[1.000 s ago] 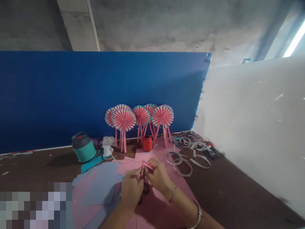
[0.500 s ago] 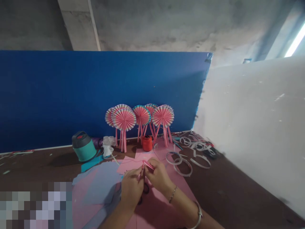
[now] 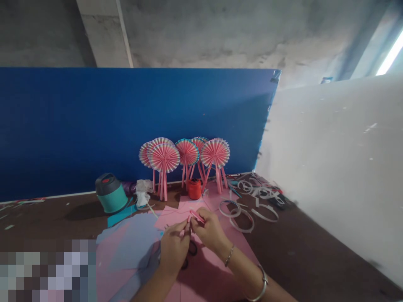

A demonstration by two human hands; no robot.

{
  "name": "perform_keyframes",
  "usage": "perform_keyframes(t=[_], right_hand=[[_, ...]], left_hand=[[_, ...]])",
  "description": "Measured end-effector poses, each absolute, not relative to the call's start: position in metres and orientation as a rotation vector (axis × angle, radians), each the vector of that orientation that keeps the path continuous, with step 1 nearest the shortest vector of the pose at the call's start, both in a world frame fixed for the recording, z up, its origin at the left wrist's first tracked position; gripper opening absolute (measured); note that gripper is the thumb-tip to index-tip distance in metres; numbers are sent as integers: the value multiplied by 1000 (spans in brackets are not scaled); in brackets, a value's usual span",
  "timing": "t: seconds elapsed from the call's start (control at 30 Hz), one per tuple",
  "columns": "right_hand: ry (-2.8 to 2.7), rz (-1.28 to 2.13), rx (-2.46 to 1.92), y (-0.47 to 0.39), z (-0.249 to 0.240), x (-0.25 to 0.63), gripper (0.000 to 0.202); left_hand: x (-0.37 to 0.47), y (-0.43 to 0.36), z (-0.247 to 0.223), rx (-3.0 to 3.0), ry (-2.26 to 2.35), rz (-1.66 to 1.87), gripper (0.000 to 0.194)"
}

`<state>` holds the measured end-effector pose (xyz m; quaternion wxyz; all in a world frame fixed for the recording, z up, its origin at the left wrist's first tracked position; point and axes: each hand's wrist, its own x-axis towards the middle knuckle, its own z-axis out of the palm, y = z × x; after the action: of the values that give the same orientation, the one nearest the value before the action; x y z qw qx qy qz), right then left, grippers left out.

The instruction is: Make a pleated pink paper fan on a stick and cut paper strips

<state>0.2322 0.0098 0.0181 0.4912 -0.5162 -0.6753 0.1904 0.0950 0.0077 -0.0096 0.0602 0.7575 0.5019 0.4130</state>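
Both my hands meet over the pink paper sheets [image 3: 217, 268]. My right hand [image 3: 208, 228] pinches a narrow folded pink paper strip [image 3: 197, 216] that angles up between the fingers. My left hand [image 3: 175, 243] is closed too, its fingertips pressed on the lower end of the same strip. Black-handled scissors [image 3: 192, 248] lie on the paper under my hands, partly hidden by the left one. A red round container [image 3: 194, 189] stands just beyond my fingertips. Behind it are several pink pleated paper fans [image 3: 164, 158] standing on pink strips.
At left stand a teal tub with a dark lid [image 3: 111, 195] and a crumpled white plastic bag [image 3: 143, 193]. Pale blue sheets [image 3: 132, 241] overlap the pink ones. Curled white strips [image 3: 242, 220] lie on the right. A blue panel [image 3: 126, 121] closes off the back, a white wall [image 3: 340, 167] the right.
My hands stay in nearly the same place. The fingertips have shifted slightly on the pink strip; nothing else has moved.
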Motion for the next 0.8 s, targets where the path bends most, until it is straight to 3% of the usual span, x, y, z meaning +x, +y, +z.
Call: perform_keyframes(t=[0.2, 0.4, 0.57, 0.7, 0.8], right_hand=[[-1570, 586, -1218, 8, 26, 235, 16], [-1325, 611, -1255, 18, 34, 265, 13], [-1122, 487, -1426, 29, 32, 295, 24], [-1368, 298, -1687, 24, 34, 297, 54], [-1586, 249, -1684, 14, 36, 283, 38]], left_hand=[[94, 10, -8, 2120, 1496, 1304, 32], [76, 21, 5, 1822, 1601, 1349, 47], [56, 34, 1, 1697, 1830, 1492, 46], [55, 37, -8, 1826, 1907, 1561, 43], [60, 37, -13, 2010, 1892, 1616, 43]])
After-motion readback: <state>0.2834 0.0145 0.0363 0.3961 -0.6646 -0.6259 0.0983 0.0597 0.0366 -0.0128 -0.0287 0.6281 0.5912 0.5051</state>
